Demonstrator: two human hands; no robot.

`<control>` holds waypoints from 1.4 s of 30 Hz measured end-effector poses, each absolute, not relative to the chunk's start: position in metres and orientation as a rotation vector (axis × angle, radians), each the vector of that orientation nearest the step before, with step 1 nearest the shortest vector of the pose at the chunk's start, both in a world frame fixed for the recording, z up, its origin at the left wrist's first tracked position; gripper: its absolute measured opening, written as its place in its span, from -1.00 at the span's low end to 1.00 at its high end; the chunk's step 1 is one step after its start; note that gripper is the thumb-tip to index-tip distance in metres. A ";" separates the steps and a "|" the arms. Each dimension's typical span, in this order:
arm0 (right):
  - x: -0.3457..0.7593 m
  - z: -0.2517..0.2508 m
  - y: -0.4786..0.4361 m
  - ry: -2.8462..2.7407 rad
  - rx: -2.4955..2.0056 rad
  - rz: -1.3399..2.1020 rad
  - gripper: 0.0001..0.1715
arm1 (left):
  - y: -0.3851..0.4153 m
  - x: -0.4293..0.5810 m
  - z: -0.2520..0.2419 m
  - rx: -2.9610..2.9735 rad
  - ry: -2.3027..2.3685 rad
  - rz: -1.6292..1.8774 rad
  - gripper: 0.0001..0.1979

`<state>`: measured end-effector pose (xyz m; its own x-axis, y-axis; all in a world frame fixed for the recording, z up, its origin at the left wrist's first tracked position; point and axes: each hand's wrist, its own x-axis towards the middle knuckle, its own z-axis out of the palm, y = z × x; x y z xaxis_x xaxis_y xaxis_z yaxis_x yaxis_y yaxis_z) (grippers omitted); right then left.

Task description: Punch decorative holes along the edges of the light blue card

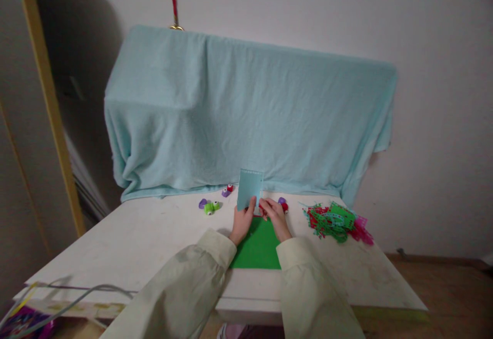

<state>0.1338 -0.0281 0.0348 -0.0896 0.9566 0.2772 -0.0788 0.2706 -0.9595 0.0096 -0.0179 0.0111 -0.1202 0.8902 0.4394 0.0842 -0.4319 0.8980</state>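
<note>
nearly upright blue card (250, 189), long axis vertical, bottom edge gripped by both hands (242, 223) (276, 217)

Small pale-blue paper card (250, 189), upright

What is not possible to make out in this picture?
Head view:
1. Object under the light blue blanket: fully covered.
2. Red object at the right hand: fingers hide it; grip unclear.
3. Green sheet: sleeves cover its near edge.
4. Light blue card: left hand covers its lower edge.
</note>
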 end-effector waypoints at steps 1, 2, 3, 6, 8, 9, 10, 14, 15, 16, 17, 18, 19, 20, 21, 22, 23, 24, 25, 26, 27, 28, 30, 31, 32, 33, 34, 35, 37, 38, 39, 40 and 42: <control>0.134 0.035 -0.028 -1.349 -0.910 1.106 -0.62 | -0.018 0.010 0.011 1.515 1.102 1.623 -0.62; 0.134 0.035 -0.028 -1.347 -0.915 1.108 -0.61 | -0.018 0.010 0.012 1.516 1.099 1.625 -0.62; 0.134 0.035 -0.028 -1.346 -0.922 1.106 -0.60 | -0.018 0.010 0.012 1.515 1.099 1.624 -0.62; 0.133 0.033 -0.026 -1.338 -0.930 1.090 -0.59 | -0.018 0.010 0.011 1.506 1.099 1.599 -0.62; 0.132 0.031 -0.025 -1.346 -0.921 1.090 -0.59 | -0.017 0.010 0.010 1.495 1.087 1.583 -0.64; 0.132 0.031 -0.024 -1.352 -0.915 1.094 -0.59 | -0.017 0.010 0.010 1.490 1.076 1.584 -0.65; 0.132 0.030 -0.024 -1.359 -0.910 1.101 -0.59 | -0.017 0.010 0.009 1.488 1.062 1.588 -0.66; 0.131 0.030 -0.025 -1.393 -0.906 1.094 -0.59 | -0.016 0.011 0.009 1.488 1.027 1.586 -0.68; 0.130 0.030 -0.026 -1.395 -0.911 1.079 -0.59 | -0.016 0.011 0.009 1.491 1.038 1.573 -0.68; 0.129 0.030 -0.027 -1.393 -0.917 1.060 -0.60 | -0.016 0.010 0.010 1.494 1.057 1.563 -0.67; 0.129 0.030 -0.028 -1.388 -0.924 1.038 -0.60 | -0.016 0.009 0.010 1.499 1.076 1.559 -0.67; 0.128 0.030 -0.029 -1.382 -0.929 1.018 -0.60 | -0.016 0.008 0.010 1.507 1.088 1.563 -0.68; 0.128 0.030 -0.029 -1.379 -0.934 0.999 -0.60 | -0.016 0.007 0.010 1.517 1.091 1.572 -0.69; 0.127 0.029 -0.030 -1.378 -0.937 0.983 -0.60 | -0.017 0.006 0.010 1.529 1.081 1.582 -0.70; 0.127 0.029 -0.030 -1.379 -0.940 0.972 -0.59 | -0.017 0.005 0.010 1.544 1.062 1.586 -0.71; 0.126 0.029 -0.029 -1.382 -0.943 0.967 -0.59 | -0.017 0.004 0.010 1.558 1.042 1.585 -0.71; 0.126 0.029 -0.029 -1.383 -0.948 0.966 -0.58 | -0.017 0.003 0.009 1.570 1.024 1.582 -0.70; 0.126 0.029 -0.029 -1.382 -0.952 0.966 -0.58 | -0.017 0.002 0.009 1.578 1.011 1.581 -0.70; 0.126 0.029 -0.029 -1.382 -0.956 0.967 -0.57 | -0.017 0.002 0.008 1.583 1.004 1.587 -0.69; 0.126 0.029 -0.029 -1.381 -0.958 0.968 -0.57 | -0.017 0.001 0.008 1.590 1.000 1.595 -0.69; 0.126 0.030 -0.029 -1.383 -0.959 0.968 -0.57 | -0.017 0.001 0.007 1.599 0.997 1.603 -0.68; 0.126 0.030 -0.030 -1.386 -0.960 0.967 -0.57 | -0.017 0.001 0.006 1.610 0.992 1.610 -0.67; 0.126 0.031 -0.030 -1.395 -0.961 0.964 -0.57 | -0.017 0.000 0.005 1.637 0.972 1.619 -0.67; 0.126 0.030 -0.030 -1.399 -0.964 0.961 -0.57 | -0.017 0.000 0.005 1.647 0.961 1.622 -0.68; 0.126 0.030 -0.030 -1.402 -0.968 0.958 -0.57 | -0.016 0.000 0.004 1.655 0.950 1.624 -0.69; 0.127 0.030 -0.030 -1.404 -0.973 0.952 -0.57 | -0.016 0.000 0.004 1.660 0.943 1.627 -0.69; 0.127 0.029 -0.030 -1.405 -0.976 0.946 -0.58 | -0.016 0.000 0.003 1.662 0.938 1.630 -0.70; 0.127 0.029 -0.030 -1.408 -0.978 0.941 -0.58 | -0.016 -0.001 0.003 1.661 0.933 1.631 -0.71; 0.127 0.028 -0.030 -1.412 -0.977 0.934 -0.59 | -0.017 -0.001 0.004 1.656 0.925 1.631 -0.71; 0.127 0.028 -0.030 -1.413 -0.977 0.932 -0.60 | -0.017 -0.001 0.005 1.656 0.922 1.628 -0.72; 0.127 0.028 -0.030 -1.414 -0.976 0.929 -0.60 | -0.018 -0.001 0.006 1.658 0.921 1.626 -0.72; 0.127 0.029 -0.030 -1.415 -0.975 0.927 -0.60 | -0.019 -0.001 0.007 1.661 0.923 1.621 -0.72; 0.128 0.029 -0.031 -1.419 -0.970 0.921 -0.60 | -0.020 -0.001 0.010 1.663 0.935 1.608 -0.73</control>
